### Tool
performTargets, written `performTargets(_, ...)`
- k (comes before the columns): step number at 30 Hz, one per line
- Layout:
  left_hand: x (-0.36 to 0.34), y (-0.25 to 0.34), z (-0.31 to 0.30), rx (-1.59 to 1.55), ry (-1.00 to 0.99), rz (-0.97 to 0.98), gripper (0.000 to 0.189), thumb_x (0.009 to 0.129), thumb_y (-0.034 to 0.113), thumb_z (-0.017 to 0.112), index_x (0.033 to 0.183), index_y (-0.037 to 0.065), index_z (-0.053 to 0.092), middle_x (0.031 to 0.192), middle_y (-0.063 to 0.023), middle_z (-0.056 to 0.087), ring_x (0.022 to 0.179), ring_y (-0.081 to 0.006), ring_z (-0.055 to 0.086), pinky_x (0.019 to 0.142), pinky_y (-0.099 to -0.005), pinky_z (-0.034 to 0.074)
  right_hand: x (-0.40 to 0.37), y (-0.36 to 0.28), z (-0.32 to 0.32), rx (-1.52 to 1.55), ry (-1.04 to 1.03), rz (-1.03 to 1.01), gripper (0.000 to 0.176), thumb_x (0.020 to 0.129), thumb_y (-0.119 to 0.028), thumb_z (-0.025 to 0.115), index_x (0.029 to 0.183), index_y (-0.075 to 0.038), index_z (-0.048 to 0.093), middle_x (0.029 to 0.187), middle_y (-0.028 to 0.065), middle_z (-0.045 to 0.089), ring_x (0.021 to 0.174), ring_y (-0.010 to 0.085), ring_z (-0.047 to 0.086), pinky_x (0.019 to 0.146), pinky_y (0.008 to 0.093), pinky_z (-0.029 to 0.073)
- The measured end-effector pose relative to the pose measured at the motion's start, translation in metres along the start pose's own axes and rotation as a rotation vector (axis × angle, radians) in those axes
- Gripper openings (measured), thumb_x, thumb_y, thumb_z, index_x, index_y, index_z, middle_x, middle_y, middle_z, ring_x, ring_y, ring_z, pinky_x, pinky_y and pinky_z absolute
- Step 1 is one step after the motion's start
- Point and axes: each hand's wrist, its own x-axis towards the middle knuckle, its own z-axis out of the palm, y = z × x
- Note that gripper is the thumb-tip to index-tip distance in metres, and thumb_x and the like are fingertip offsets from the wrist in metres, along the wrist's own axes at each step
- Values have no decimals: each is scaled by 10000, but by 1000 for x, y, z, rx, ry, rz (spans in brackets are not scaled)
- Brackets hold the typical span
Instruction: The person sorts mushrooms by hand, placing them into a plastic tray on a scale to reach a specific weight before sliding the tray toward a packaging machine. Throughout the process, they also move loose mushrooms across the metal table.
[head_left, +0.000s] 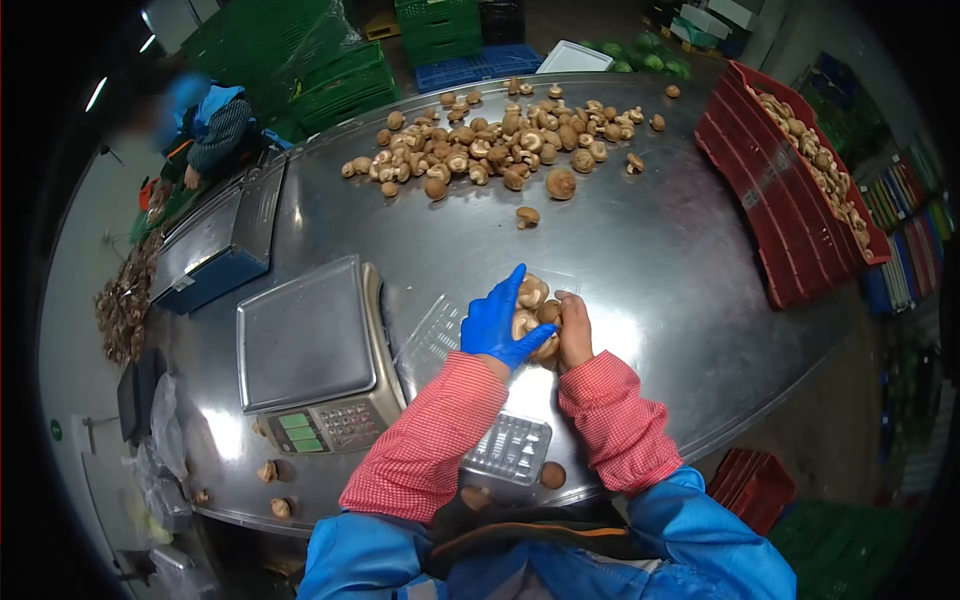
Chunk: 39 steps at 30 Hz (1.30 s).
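A wide steel table point(660, 260) fills the view, and a red crate point(770, 190) of mushrooms leans tilted at its far right edge, probably so that its load stays within reach. A scale point(305, 335) sits just left of the hands, pan empty and keypad facing the person, close enough to use without stepping away. A loose heap point(490, 145) of mushrooms spreads across the far side, with one stray point(527, 216) lying apart, nearer the hands. A clear tray point(435, 340) lies between the scale and the hands (a second one point(510, 450) lies nearer the body, by the table edge). Over the first tray's right end the two hands close on a clump point(535, 310) of mushrooms from opposite sides: the left hand point(495, 325), in a blue glove, stays flat with fingers stretched out and pressed against the clump like a wall, while the bare right hand point(574, 330) curls its fingers round the other side, which seems to keep the round caps from rolling away.
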Motion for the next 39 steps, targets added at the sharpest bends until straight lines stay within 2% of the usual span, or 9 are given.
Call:
performTargets(5, -25, -4, -25, 402, -89, -1, 841, 735, 442, 717, 1419, 135, 337, 1285, -163, 520, 1150, -377, 518, 975, -428, 427, -35, 9, 31, -129, 35, -65, 373, 979, -254, 360, 1227, -3, 482, 1022, 114, 550, 911, 180, 533, 822, 296, 455)
performTargets(8, -28, -64, -32, -274, 253, 61, 750, 837, 428, 637, 1431, 120, 299, 1311, -140, 494, 1186, -313, 498, 1002, -395, 398, -45, 9, 61, -25, 22, -34, 355, 980, -252, 362, 1211, -6, 473, 1013, 112, 546, 891, 179, 542, 779, 292, 472)
performTargets(11, -14, -108, -68, -789, 74, -318, 630, 893, 414, 592, 1397, 113, 364, 1286, -161, 514, 1195, -281, 490, 973, -373, 418, -56, 3, 102, -43, -28, -57, 333, 987, -257, 358, 1192, -11, 452, 999, 113, 545, 837, 170, 558, 682, 280, 498)
performTargets(14, -16, -114, -118, -363, 40, -235, 546, 940, 372, 538, 1371, 65, 403, 1266, -111, 533, 1162, -216, 511, 992, -334, 406, -70, 6, 152, -40, -108, -98, 313, 996, -259, 347, 1184, -18, 416, 945, 110, 558, 716, 156, 576, 539, 260, 508)
performTargets(17, -16, -151, -153, -518, 75, -300, 517, 911, 413, 577, 1313, 100, 489, 1165, -112, 603, 1056, -195, 576, 905, -319, 462, -73, 31, 194, -28, -231, -117, 315, 994, -246, 356, 1191, -3, 400, 879, 119, 560, 715, 163, 597, 526, 265, 520)
performTargets(23, -9, -195, -238, -253, -111, -352, 568, 879, 359, 639, 1345, 90, 461, 1247, -107, 565, 1147, -203, 535, 987, -323, 423, -99, 30, 245, -183, -532, 304, 358, 980, -225, 403, 1233, 24, 356, 751, 119, 529, 543, 174, 571, 445, 276, 528)
performTargets(30, -22, -215, -253, 155, -56, -275, 648, 849, 438, 640, 1389, 154, 420, 1320, -166, 504, 1266, -296, 444, 1048, -384, 369, -85, 2, 177, -761, -561, -193, 318, 910, -246, 542, 1104, 4, 580, 803, 164, 621, 627, 213, 642, 575, 332, 510)
performTargets(35, -61, -233, -272, -446, 430, -248, 537, 906, 366, 592, 1378, 167, 432, 1221, -138, 544, 1153, -248, 507, 974, -378, 415, -56, -25, 69, -1680, -305, -768, 321, 843, -274, 626, 1088, -69, 593, 967, 178, 580, 825, 305, 624, 694, 383, 518)
performTargets(39, -126, -228, -290, -478, 541, -562, 405, 902, 321, 602, 1262, 146, 541, 1065, -82, 611, 945, -161, 573, 837, -314, 475, -56, -33, 14, -1929, -377, -412, 421, 804, -314, 656, 1140, -81, 553, 1010, 171, 531, 883, 326, 611, 724, 407, 519)
